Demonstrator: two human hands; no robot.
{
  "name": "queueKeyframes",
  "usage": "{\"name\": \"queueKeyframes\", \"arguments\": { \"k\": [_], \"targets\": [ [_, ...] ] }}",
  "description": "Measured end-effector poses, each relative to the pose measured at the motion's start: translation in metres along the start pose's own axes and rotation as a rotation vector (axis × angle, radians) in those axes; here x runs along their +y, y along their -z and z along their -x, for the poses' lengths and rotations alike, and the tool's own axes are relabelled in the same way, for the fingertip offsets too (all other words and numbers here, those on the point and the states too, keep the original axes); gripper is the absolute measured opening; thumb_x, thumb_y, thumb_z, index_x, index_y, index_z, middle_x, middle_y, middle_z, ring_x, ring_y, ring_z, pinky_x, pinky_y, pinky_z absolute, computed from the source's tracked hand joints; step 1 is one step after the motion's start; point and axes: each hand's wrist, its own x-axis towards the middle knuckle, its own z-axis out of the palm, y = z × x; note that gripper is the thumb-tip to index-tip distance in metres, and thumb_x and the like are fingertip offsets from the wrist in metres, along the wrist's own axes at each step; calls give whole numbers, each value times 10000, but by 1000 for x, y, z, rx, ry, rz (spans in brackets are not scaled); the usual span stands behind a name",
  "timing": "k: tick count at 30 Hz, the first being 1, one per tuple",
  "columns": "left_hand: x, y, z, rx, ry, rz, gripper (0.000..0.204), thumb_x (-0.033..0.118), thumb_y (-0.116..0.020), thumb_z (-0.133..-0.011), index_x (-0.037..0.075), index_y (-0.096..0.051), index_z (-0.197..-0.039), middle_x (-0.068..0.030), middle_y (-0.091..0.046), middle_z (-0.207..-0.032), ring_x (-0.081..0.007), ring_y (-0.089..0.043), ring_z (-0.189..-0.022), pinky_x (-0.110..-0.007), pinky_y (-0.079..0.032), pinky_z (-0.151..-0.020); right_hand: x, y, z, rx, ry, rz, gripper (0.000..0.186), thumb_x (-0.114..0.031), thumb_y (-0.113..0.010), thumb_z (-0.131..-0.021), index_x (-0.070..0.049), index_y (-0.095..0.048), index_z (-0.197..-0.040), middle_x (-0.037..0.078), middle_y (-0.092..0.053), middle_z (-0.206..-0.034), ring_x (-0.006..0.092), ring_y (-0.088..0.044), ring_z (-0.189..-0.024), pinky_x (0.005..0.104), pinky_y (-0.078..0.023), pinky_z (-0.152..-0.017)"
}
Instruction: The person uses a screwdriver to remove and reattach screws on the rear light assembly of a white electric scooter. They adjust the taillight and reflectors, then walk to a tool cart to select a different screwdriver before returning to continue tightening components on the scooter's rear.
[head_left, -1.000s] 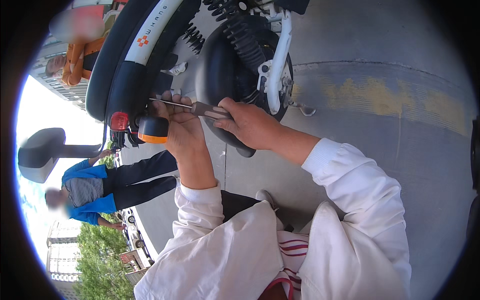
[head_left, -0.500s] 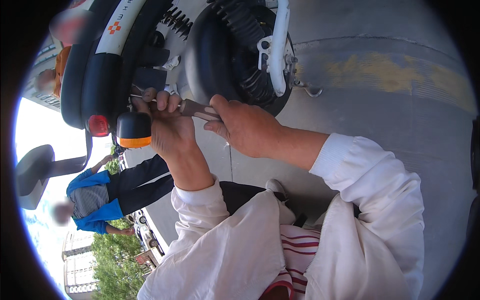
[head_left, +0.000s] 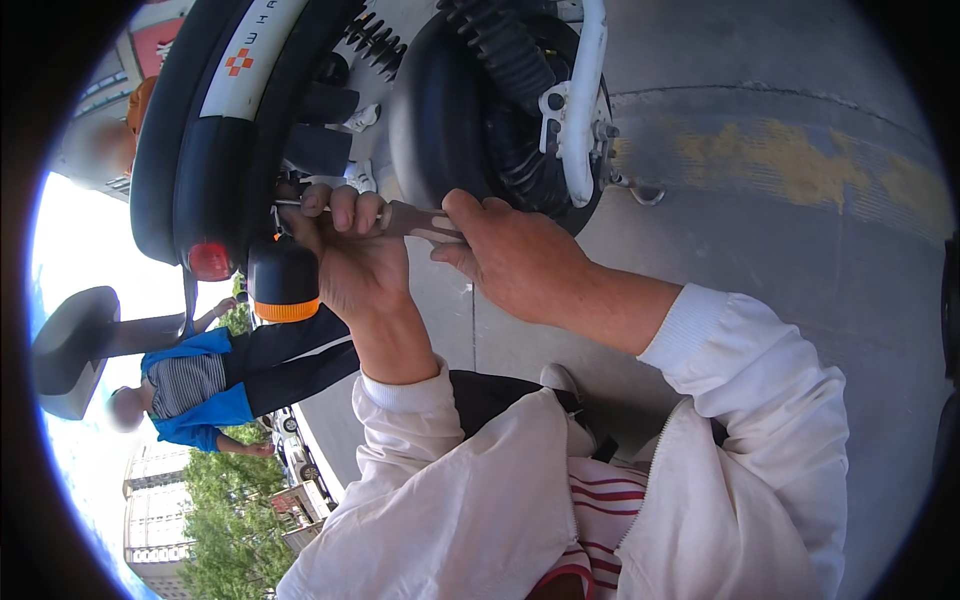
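Scooter (head_left: 221,165) tail fills the upper left, rear wheel (head_left: 440,130) alongside. Right hand (head_left: 520,258) wraps the handle end of the screwdriver (head_left: 412,221); left hand (head_left: 358,262) curls its fingers over the shaft, pinching it. Screwdriver spans both hands, tip by the tail's underside, contact can't be told. Turn signal (head_left: 282,275) just beside left hand; red tail light (head_left: 210,261) near.

On my feed the brown screwdriver (head_left: 422,222) points left, its metal shaft near the black-and-orange light (head_left: 284,278); I can't tell whether its tip touches anything.
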Motion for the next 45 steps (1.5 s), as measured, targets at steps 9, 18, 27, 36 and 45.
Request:
{"name": "queueKeyframes", "arguments": {
  "k": [9,18,27,36,45],
  "targets": [
    [0,2,-5,5,16,-37,167,226,-626,-982,72,-608,-1043,-27,-640,-959,-157,-582,-893,-345,-474,-872,13,9,-8,113,55,114,362,-369,-571,-994,-71,-434,-1147,205,-612,-853,370,-674,-662,442,-536,-559],
    [-1,-4,-4,14,7,18,139,192,-624,-983,63,-573,-989,-31,-605,-944,-147,-529,-861,-336,-451,-814,7,11,-8,16,17,100,367,-358,-564,-1002,-71,-418,-1177,199,-614,-869,351,-686,-672,430,-549,-565],
    [0,-1,-2,-8,14,69,133,164,-610,-991,65,-591,-1077,-39,-604,-951,-152,-522,-850,-326,-444,-804,5,7,-5,21,27,105,338,-348,-563,-1005,-73,-408,-1126,206,-612,-843,373,-683,-676,444,-549,-569],
    [-2,-6,-1,8,-15,19,157,179,-604,-997,98,-598,-1132,-34,-593,-922,-136,-510,-833,-314,-456,-785,6,6,-4,17,40,75,325,-323,-560,-1010,-59,-413,-1127,222,-620,-848,392,-679,-679,451,-537,-559],
    [-6,-6,0,16,-16,-40,153,181,-605,-997,114,-581,-1133,-19,-595,-921,-122,-518,-834,-309,-455,-781,4,9,-4,-34,-12,25,345,-313,-559,-1013,-39,-412,-1161,237,-633,-889,407,-674,-744,465,-533,-615]
  ]
}}
